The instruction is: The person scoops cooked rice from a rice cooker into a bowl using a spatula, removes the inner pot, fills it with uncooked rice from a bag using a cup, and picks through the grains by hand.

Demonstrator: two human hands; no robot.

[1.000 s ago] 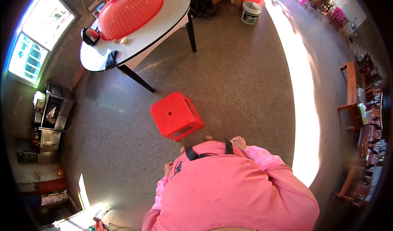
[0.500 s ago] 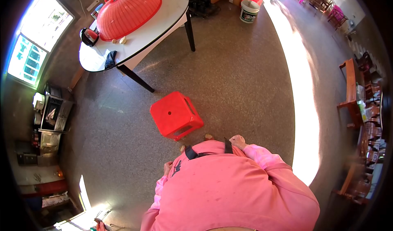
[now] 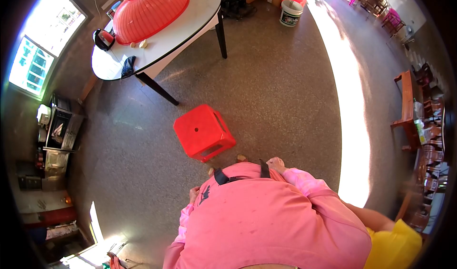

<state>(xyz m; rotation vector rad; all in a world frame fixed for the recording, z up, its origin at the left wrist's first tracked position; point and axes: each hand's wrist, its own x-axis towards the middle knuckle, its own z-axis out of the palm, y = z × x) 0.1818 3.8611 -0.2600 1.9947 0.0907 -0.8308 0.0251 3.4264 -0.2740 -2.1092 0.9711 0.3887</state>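
Observation:
Below me is my pink top, with a dark strap at its lower edge. At the left side of my body, my left hand [image 3: 194, 194] shows only in part, its fingers curled and mostly hidden. My right hand [image 3: 276, 164] rests by the right side of my waist with its fingers folded in; whether it holds anything cannot be made out. A red plastic stool [image 3: 203, 131] stands on the floor just ahead of my feet, touched by neither hand.
A white table [image 3: 162, 45] bears a large red dome cover [image 3: 150, 12] and a kettle [image 3: 104, 39]. Beyond stands a white bucket [image 3: 291, 12]. Wooden furniture [image 3: 408, 102] lines the right. Another person's arm and yellow clothing [image 3: 392, 245] show at the lower right.
Another person in yellow has come into view at the lower right, behind my right arm. The view has shifted slightly; my hands stay in place.

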